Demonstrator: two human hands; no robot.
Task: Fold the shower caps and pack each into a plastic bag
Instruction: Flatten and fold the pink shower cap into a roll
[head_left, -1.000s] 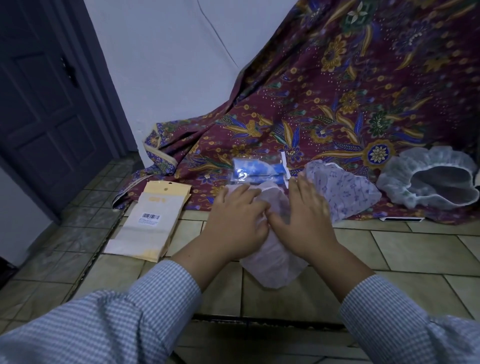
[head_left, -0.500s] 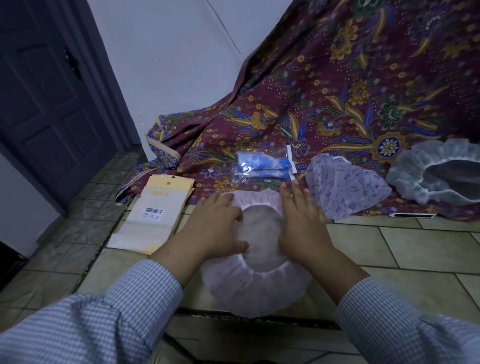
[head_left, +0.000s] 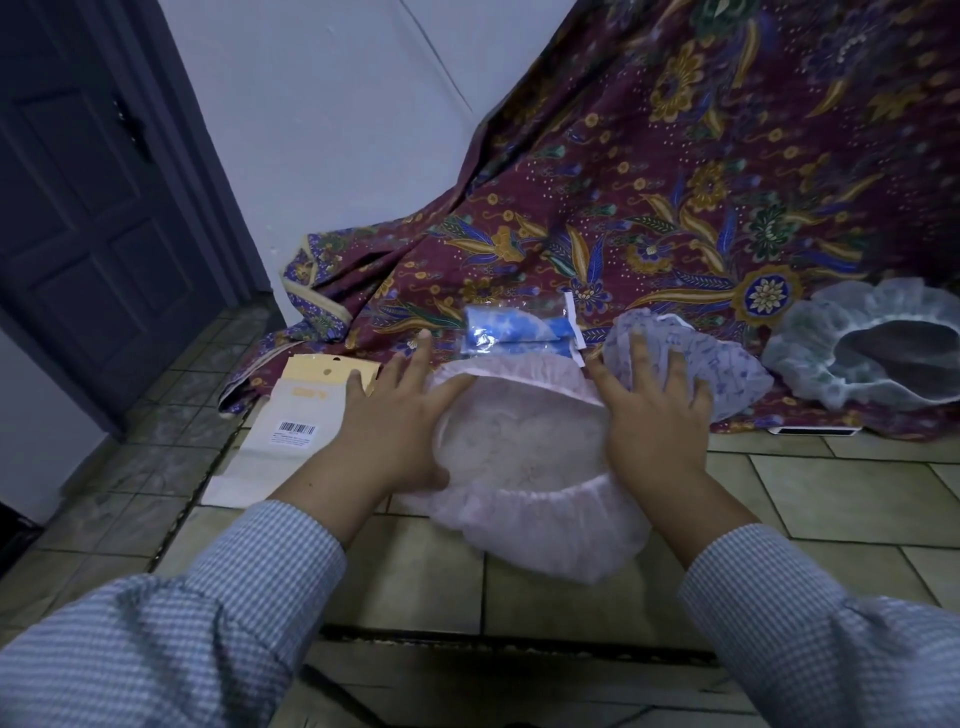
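Note:
A pale pink shower cap (head_left: 524, 457) lies spread open on the tiled floor, its ruffled elastic rim stretched wide. My left hand (head_left: 387, 423) presses flat on its left rim, fingers straight. On the right rim my right hand (head_left: 649, 410) presses with fingers spread. Behind the cap lies a clear plastic bag holding a folded blue cap (head_left: 514, 330). A lilac patterned shower cap (head_left: 727, 371) lies behind my right hand. At the far right sits a white shower cap (head_left: 878, 353), open.
A maroon batik cloth (head_left: 675, 197) drapes from the wall onto the floor under the caps. A cream and yellow package (head_left: 291, 421) with a barcode lies left of my hands. A dark door (head_left: 93, 208) stands at the left. A small flat white object (head_left: 813, 430) lies at the cloth's edge.
The pink cap went from a bunched bundle under both hands to a wide open circle. My hands moved apart, left hand leftward and right hand rightward, stretching its rim.

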